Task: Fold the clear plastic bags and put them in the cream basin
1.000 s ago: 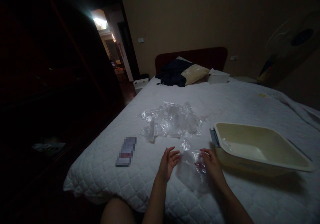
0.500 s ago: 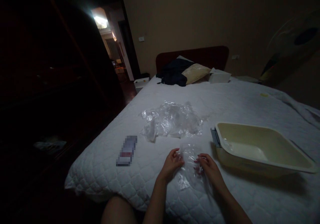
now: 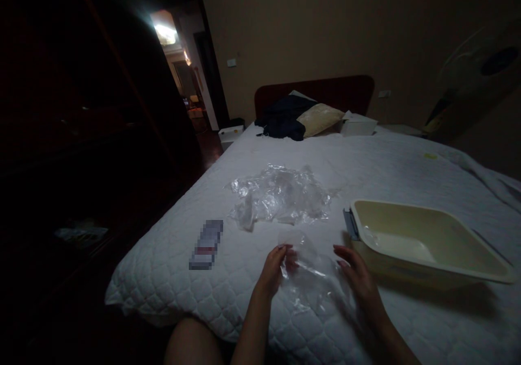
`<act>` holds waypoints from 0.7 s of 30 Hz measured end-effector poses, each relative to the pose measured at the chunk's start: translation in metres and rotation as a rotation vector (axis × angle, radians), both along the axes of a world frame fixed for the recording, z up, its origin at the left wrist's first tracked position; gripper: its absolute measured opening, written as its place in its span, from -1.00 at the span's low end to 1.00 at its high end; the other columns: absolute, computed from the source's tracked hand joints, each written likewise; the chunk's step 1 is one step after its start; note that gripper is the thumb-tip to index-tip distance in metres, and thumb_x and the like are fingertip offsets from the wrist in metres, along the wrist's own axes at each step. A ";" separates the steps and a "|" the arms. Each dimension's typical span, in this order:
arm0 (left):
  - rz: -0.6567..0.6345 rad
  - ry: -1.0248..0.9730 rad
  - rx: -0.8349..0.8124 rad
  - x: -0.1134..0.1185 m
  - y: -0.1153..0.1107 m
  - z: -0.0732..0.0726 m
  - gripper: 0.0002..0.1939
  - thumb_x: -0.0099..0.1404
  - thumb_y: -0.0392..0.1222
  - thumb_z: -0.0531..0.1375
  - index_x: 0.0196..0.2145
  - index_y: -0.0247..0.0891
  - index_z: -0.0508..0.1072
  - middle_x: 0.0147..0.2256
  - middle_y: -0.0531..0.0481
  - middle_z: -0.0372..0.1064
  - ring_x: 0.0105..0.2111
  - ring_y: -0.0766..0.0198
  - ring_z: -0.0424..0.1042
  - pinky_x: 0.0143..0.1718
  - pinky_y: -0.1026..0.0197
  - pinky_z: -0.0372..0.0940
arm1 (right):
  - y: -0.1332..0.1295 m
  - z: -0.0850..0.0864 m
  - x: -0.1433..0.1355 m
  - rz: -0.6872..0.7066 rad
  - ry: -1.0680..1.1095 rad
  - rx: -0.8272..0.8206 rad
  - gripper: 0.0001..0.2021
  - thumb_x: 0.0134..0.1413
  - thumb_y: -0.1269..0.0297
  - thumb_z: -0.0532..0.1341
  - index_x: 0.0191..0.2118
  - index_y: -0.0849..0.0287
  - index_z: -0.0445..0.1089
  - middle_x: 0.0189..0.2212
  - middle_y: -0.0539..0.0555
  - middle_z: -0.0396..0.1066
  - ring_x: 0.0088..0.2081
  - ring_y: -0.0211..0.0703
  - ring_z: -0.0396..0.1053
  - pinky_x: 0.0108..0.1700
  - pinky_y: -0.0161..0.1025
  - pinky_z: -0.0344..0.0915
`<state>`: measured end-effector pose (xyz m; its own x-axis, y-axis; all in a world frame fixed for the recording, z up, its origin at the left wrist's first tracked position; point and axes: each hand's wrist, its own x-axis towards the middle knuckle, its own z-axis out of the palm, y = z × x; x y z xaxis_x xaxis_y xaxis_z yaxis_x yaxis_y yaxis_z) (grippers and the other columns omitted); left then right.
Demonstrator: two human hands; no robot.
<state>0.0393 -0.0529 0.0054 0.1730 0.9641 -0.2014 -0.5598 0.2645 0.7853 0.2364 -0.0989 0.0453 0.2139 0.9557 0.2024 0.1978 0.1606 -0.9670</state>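
A clear plastic bag hangs crinkled just above the bed, between my two hands. My left hand pinches its upper left edge, some fingers showing through the film. On the other side my right hand has its fingers apart, close to the bag's right edge; the film's lower right part lies against or just beside it. Beyond the hands a loose heap of clear plastic bags is spread on the white quilted bed cover.
At the right stands a large cream plastic bin with a grey latch. A pixelated flat object lies to the left. Dark clothing, a beige pillow and a white box sit by the headboard.
My right hand has moved right, away from my left hand, and its fingers have parted. The bag now stretches wider; my left hand has shifted slightly left.
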 end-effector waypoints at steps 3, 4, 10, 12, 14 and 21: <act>0.015 -0.023 0.000 -0.001 0.000 0.000 -0.64 0.09 -0.01 0.19 -0.27 -0.35 0.37 -0.40 -0.08 0.43 -0.55 0.31 0.39 -0.49 0.27 0.22 | -0.004 0.026 -0.010 -0.015 -0.149 0.159 -0.65 0.03 0.13 0.05 -0.06 0.14 0.22 -0.04 0.18 0.26 -0.01 -0.02 0.23 0.00 -0.06 0.19; 0.011 -0.027 0.005 -0.001 0.000 0.000 -0.64 0.10 0.00 0.19 -0.26 -0.35 0.37 -0.39 -0.10 0.43 -0.55 0.31 0.39 -0.49 0.27 0.22 | -0.004 0.034 -0.015 -0.026 -0.230 0.199 -0.67 0.03 0.16 0.07 -0.07 0.13 0.22 -0.05 0.17 0.26 -0.02 -0.03 0.24 0.00 -0.06 0.19; 0.004 -0.039 0.070 0.000 0.000 -0.002 -0.61 0.13 0.01 0.15 -0.19 -0.35 0.35 -0.38 -0.12 0.43 -0.54 0.30 0.39 -0.51 0.28 0.19 | 0.026 0.056 -0.051 0.138 -0.653 0.319 -0.67 0.02 0.31 0.07 -0.04 0.16 0.22 -0.07 0.18 0.30 -0.01 -0.05 0.23 0.02 -0.06 0.17; -0.012 -0.042 0.079 0.001 0.000 -0.002 -0.60 0.13 0.03 0.15 -0.21 -0.36 0.37 -0.41 -0.11 0.42 -0.56 0.30 0.37 -0.54 0.28 0.18 | 0.042 0.051 -0.059 0.194 -0.731 0.316 -0.62 -0.01 0.33 0.09 -0.01 0.21 0.21 -0.02 0.22 0.27 0.03 -0.01 0.19 0.04 -0.03 0.14; -0.022 -0.036 0.089 0.001 0.000 -0.002 -0.62 0.13 0.01 0.15 -0.22 -0.37 0.38 -0.41 -0.11 0.42 -0.55 0.30 0.37 -0.53 0.28 0.19 | 0.056 0.045 -0.064 0.240 -0.773 0.267 -0.63 -0.03 0.31 0.10 -0.04 0.23 0.26 -0.05 0.23 0.32 0.00 0.02 0.23 0.02 -0.02 0.14; -0.065 -0.043 0.167 -0.003 -0.005 0.002 -0.64 0.14 0.00 0.15 -0.22 -0.34 0.38 -0.35 -0.13 0.41 -0.41 0.23 0.40 -0.33 0.20 0.24 | 0.067 0.044 -0.056 0.302 -0.491 -0.041 -0.81 -0.01 0.25 0.03 -0.43 0.19 0.33 -0.55 0.03 0.39 -0.50 -0.17 0.40 -0.43 -0.29 0.28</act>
